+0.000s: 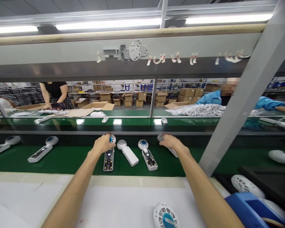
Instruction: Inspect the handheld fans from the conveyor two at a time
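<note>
Both my arms reach forward over the white worktop (123,202) to the green conveyor belt (76,160). My left hand (103,144) rests on the round head of an open handheld fan (108,158) whose circuit board shows. My right hand (169,141) grips the head of another white fan unit (173,152). Between my hands lie two more fans: a closed white fan (128,153) and a fan with its board exposed (147,155).
Two further fans (41,150) lie left on the belt. A round fan grille (165,217) sits on the worktop near me, more grilles (245,186) and a blue bin (250,210) at right. A slanted grey frame post (242,95) crosses right. Other people work beyond.
</note>
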Tool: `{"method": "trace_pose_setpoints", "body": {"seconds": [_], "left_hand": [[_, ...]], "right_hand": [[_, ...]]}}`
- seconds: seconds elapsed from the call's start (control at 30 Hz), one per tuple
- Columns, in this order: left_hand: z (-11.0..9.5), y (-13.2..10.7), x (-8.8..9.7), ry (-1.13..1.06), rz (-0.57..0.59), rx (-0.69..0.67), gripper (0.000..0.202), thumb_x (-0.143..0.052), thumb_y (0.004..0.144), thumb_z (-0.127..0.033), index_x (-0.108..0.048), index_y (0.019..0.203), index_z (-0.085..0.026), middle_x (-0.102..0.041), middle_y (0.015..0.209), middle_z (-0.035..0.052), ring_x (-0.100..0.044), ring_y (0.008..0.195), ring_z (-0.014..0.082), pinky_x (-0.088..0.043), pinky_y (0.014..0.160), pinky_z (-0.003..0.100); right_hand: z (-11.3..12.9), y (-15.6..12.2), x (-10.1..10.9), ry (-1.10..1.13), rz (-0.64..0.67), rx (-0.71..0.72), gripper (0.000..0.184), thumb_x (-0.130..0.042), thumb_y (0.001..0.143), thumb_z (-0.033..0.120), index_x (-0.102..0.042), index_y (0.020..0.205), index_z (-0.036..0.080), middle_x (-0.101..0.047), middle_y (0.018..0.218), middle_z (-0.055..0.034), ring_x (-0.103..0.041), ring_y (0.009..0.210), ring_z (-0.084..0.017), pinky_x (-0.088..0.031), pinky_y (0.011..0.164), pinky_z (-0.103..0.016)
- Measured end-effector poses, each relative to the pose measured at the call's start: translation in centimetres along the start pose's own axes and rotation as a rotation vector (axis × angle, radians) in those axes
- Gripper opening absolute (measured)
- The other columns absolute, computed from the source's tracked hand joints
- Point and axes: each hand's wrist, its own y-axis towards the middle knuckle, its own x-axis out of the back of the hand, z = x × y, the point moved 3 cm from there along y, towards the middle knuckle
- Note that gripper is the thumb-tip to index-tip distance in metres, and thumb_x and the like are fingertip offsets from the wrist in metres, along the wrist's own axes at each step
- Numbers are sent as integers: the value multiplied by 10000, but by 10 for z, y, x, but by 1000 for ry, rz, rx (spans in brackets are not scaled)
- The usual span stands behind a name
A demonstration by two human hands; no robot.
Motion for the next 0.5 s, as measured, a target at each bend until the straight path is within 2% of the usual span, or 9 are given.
{"method": "trace_pose_setpoints", "body": {"seconds": [0.07,0.13,0.2,0.27,0.37,0.5], "left_hand": [[10,3,-6,18,17,49,708,-627,829,-466,-420,1441,-177,-594,1330,222,-615,1170,408,-485,903,464],[20,5,-11,35,32,101,677,-615,869,-441,-411,1451,-162,-590,1328,210,-615,1172,365,-493,922,465],[26,4,-13,57,42,142,609,-617,900,-417,-451,1423,-151,-579,1333,184,-584,1205,329,-485,969,491],[25,3,-11,73,36,152,545,-614,922,-410,-493,1388,-155,-543,1373,163,-531,1260,317,-453,1028,531],[3,-1,-7,54,49,83,487,-573,956,-433,-517,1372,-187,-510,1414,139,-511,1278,300,-431,1064,538],[-42,-8,-20,3,228,8,493,-563,951,-519,-573,1312,-185,-594,1313,120,-598,1159,259,-492,1002,496]], "right_hand": [[-13,2,-1,-33,45,-125,517,-673,896,329,-553,1349,111,-513,1426,-217,-544,1279,-351,-462,1036,-513],[-22,5,-6,-44,101,-193,473,-684,902,335,-574,1310,124,-560,1366,-169,-597,1195,-294,-510,986,-490],[-26,8,-14,-44,129,-221,516,-720,880,332,-558,1331,143,-560,1362,-147,-609,1163,-275,-533,957,-468],[-27,13,-24,-44,110,-243,631,-762,841,311,-505,1395,152,-497,1429,-161,-564,1228,-304,-523,973,-473],[-26,19,-37,-26,38,-266,730,-750,850,296,-404,1481,175,-387,1510,-172,-459,1334,-347,-489,1015,-499],[-26,29,-51,63,-15,-233,610,-649,938,363,-416,1476,193,-421,1478,-154,-501,1282,-318,-489,1006,-501]]}}
